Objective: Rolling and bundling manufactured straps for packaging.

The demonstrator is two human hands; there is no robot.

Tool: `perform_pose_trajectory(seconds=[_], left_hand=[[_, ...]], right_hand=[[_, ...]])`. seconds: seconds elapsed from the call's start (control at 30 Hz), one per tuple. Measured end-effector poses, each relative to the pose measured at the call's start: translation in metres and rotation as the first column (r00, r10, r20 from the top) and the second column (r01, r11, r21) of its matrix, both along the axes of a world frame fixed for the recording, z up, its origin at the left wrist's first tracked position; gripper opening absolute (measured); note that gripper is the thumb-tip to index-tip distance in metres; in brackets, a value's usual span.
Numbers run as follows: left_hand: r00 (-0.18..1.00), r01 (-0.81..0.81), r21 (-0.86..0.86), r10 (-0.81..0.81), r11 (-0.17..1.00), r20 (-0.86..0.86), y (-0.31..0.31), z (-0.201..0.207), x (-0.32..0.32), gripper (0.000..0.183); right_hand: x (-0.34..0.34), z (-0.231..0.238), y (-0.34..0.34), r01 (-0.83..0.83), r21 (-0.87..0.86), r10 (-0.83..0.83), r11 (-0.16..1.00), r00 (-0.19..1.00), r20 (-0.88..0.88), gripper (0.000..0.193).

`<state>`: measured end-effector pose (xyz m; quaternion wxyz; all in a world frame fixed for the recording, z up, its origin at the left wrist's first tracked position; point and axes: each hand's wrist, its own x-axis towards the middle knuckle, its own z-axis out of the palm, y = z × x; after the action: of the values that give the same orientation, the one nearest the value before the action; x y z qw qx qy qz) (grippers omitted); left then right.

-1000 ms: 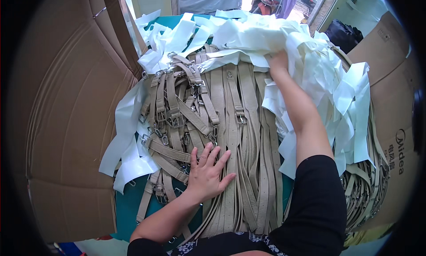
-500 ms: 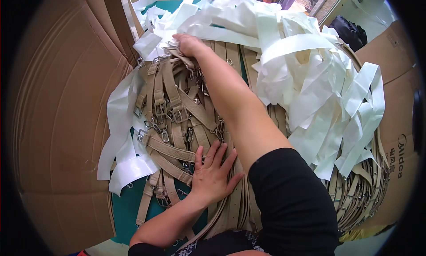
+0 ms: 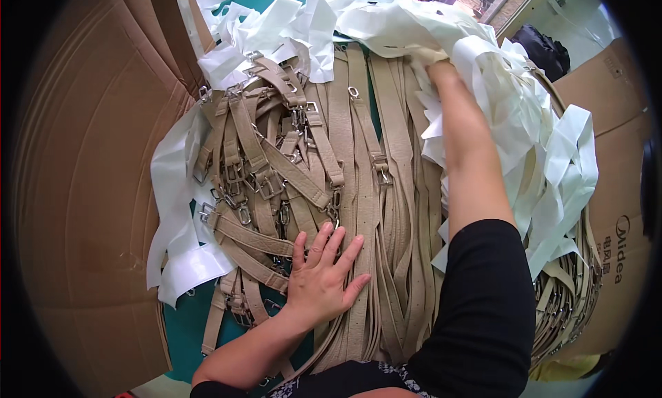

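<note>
My left hand [image 3: 323,277] lies flat with fingers spread on the beige straps, at the edge of a heap of buckled straps [image 3: 248,143]. Metal buckles, rings and snap hooks stick out of that heap. Right of it, long beige straps [image 3: 355,156] with punched holes run lengthwise, side by side. My right arm reaches far forward, and my right hand [image 3: 436,65] is at the edge of the white strips [image 3: 503,101], over the far ends of the long straps. Motion blur and the white material hide its fingers, so any grip there cannot be made out.
A green surface [image 3: 186,336] shows beneath the straps. Brown cardboard stands at the left [image 3: 89,191] and right [image 3: 610,170]. More white strips [image 3: 183,191] lie beside the heap. Coiled straps [image 3: 569,315] hang at the right, and a black bag [image 3: 541,50] sits at the far right.
My right hand has moved from the far end of the buckled heap rightward to the white strips. The long straps in the middle are now uncovered to view. My left hand stays flat in place.
</note>
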<state>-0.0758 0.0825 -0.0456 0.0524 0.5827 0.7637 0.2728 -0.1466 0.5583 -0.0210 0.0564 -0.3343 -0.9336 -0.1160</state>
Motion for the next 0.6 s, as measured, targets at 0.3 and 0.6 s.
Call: perform_pose_trajectory(seconds=[0.3,0.6], left_hand=[[1.000,-0.019,-0.007,0.019,1.000,0.013,-0.006,-0.001,-0.001,0.051],[0.999,0.025,0.076,-0.027,0.997,0.029,-0.008,-0.002,0.003,0.055]], right_hand=[[-0.056,0.016,-0.104,0.114,-0.374,-0.074,0.921,0.990,0.119,0.033],[-0.004,0.021,-0.153,0.249,-0.505,-0.250,0.827,0.966,0.067,0.048]])
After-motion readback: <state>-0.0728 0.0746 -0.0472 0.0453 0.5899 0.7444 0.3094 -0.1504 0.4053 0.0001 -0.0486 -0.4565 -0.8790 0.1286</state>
